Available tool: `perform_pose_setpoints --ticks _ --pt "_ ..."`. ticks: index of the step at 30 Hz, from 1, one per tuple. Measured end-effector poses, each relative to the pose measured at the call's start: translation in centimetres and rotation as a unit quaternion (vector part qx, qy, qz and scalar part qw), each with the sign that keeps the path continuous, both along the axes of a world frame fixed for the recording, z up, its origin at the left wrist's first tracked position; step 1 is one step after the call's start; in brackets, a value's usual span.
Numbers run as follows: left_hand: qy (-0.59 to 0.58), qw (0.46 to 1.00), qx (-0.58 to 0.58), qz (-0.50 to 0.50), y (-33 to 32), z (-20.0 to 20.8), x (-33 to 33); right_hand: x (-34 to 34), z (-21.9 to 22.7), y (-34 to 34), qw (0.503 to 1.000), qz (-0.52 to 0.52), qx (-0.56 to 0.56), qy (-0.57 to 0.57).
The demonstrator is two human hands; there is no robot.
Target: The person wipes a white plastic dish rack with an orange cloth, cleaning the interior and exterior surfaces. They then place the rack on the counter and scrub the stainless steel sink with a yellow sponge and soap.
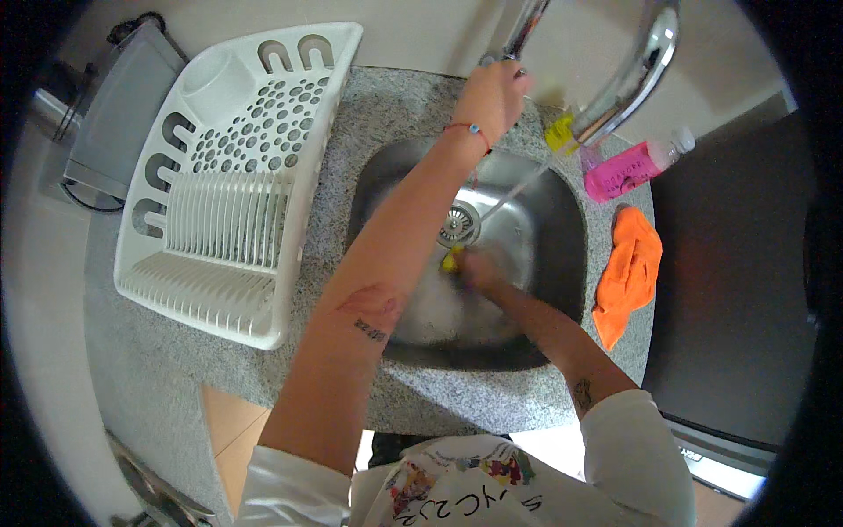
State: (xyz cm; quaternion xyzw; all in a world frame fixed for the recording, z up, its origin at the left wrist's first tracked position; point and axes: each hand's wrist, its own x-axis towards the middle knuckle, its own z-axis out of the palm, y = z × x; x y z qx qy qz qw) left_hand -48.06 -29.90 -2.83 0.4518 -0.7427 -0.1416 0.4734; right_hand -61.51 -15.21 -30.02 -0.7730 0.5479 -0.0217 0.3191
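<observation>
My left hand (494, 98) reaches over the sink to the wall side, its fingers closed around the faucet handle (520, 74). A thin stream of water runs from the curved chrome spout (630, 83) into the steel sink (544, 228). Down in the basin, near the drain strainer (458, 224), my right hand (479, 268) is closed on a small yellow sponge (453, 258). That hand is blurred, and its fingers are partly hidden. My left forearm covers the left side of the basin.
A white dish rack (303, 220) stands on the granite counter (351, 114) to the left, beside a grey appliance (123, 114). Right of the sink are a pink liquid bottle (623, 174), a yellow item (559, 132) and an orange cloth (629, 272). A dark appliance (729, 281) borders the counter.
</observation>
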Motion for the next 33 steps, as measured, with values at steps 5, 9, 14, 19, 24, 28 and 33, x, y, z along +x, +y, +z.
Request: perform_pose_setpoints --ticks 5,9,14,19,24,28,33 --pt "0.084 0.996 0.007 0.022 0.2 -0.7 -0.9 3.1 1.7 -1.5 0.996 0.016 -0.084 -0.010" --pt "0.221 0.970 0.048 0.088 8.1 -0.6 2.8 2.1 0.6 1.5 0.967 0.151 -0.197 -0.050" --pt "0.175 0.962 0.197 0.068 21.9 -2.8 8.2 4.5 -1.2 -5.5 0.964 0.048 -0.247 -0.081" --pt "-0.076 0.969 0.105 0.210 36.7 -4.9 16.8 2.0 0.0 -0.4 0.978 0.161 -0.111 -0.065" --pt "-0.210 0.913 0.124 0.328 41.2 -6.8 21.0 4.6 0.2 -5.4 0.982 0.052 -0.181 -0.029" --pt "-0.229 0.900 0.080 0.363 42.0 -9.7 21.2 3.0 -0.5 -2.4 0.981 0.134 -0.137 0.003" --pt "-0.203 0.913 0.054 0.351 42.5 -10.5 21.4 4.2 -0.2 -3.9 0.983 0.084 -0.159 0.023"
